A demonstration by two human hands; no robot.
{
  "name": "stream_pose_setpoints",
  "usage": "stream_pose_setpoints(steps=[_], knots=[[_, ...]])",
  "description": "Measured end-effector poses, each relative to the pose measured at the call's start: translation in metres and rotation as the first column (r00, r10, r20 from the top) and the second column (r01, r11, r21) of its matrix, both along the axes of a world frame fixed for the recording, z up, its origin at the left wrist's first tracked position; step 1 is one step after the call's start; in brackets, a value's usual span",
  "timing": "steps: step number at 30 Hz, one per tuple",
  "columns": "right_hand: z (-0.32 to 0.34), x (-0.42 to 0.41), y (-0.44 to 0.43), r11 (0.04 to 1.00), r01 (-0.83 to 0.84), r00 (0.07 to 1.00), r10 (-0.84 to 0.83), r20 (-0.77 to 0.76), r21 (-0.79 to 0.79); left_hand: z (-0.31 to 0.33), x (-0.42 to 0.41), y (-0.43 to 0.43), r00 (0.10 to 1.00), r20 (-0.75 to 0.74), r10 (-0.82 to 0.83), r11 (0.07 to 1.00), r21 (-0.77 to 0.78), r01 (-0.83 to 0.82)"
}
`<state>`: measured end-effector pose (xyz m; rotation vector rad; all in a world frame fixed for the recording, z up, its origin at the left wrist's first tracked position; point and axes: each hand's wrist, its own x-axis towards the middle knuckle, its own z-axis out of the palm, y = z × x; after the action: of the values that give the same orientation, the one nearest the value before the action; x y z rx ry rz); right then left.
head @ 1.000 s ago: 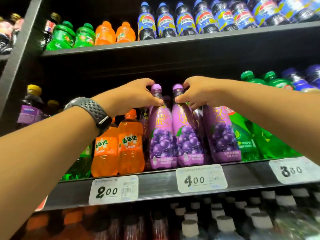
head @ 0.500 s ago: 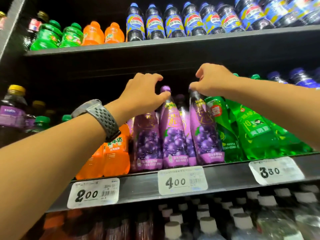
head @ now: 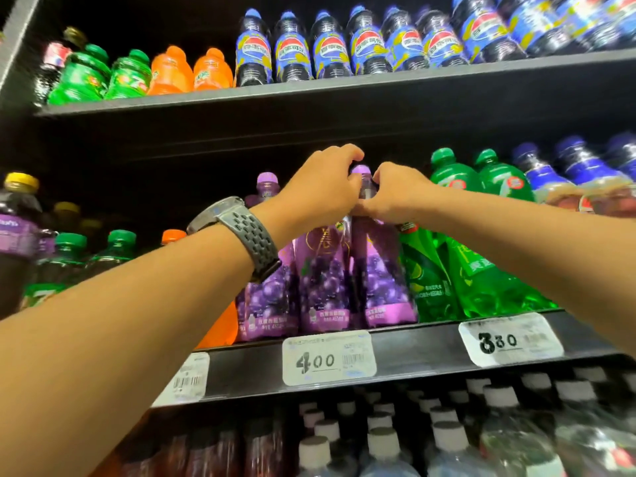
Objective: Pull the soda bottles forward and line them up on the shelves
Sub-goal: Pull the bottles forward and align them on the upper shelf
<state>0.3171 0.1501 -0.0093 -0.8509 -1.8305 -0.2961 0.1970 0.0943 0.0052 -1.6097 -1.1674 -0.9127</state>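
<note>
Three purple grape soda bottles stand at the front of the middle shelf (head: 413,349), above the 4.00 price tag (head: 328,361). My left hand (head: 321,191) and my right hand (head: 395,196) meet around the neck of the right grape bottle (head: 380,280), whose purple cap (head: 361,169) shows between my fingers. The middle grape bottle (head: 321,287) sits under my left hand, its top hidden. The left grape bottle (head: 266,294) stands free with its cap visible.
Green bottles (head: 481,280) stand right of the grape ones, above a 3.80 tag (head: 509,340). An orange bottle (head: 223,325) is behind my left forearm. Blue cola bottles (head: 330,49) fill the top shelf. White-capped bottles (head: 382,442) crowd the shelf below.
Both hands have come together: the right hand dropped left and the left hand moved right onto the same bottle neck. The camera view has shifted, so the shelf sits further right.
</note>
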Motion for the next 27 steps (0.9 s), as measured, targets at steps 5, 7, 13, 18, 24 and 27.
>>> stream_pose_setpoints(steps=[5, 7, 13, 18, 24, 27], knots=[[-0.003, 0.015, 0.001, 0.973, -0.203, 0.979, 0.201, -0.028, -0.109, 0.011, 0.006, 0.004, 0.997, 0.068, 0.046, 0.998, -0.051, -0.043], [-0.006, 0.022, 0.003, 0.964, -0.244, 0.970, 0.240, -0.042, -0.105, 0.014, 0.012, 0.007, 0.991, 0.117, 0.061, 0.995, -0.088, -0.051], [-0.009, 0.049, 0.005, 0.779, -0.574, 0.816, 0.571, -0.090, -0.252, 0.011, 0.026, 0.022, 0.980, 0.163, 0.113, 0.991, -0.094, -0.098], [0.001, 0.075, 0.008, 0.971, -0.214, 0.969, 0.225, -0.099, 0.109, 0.003, 0.036, 0.026, 0.968, 0.240, 0.075, 0.992, -0.114, -0.049], [0.002, 0.102, 0.016, 0.953, -0.028, 0.992, 0.063, -0.106, 0.302, 0.008, 0.035, 0.010, 0.953, 0.280, 0.113, 0.964, -0.263, -0.037], [0.002, 0.105, 0.025, 0.960, 0.051, 0.996, -0.031, -0.079, 0.274, 0.008, 0.034, 0.005, 0.958, 0.261, 0.116, 0.964, -0.261, -0.046]])
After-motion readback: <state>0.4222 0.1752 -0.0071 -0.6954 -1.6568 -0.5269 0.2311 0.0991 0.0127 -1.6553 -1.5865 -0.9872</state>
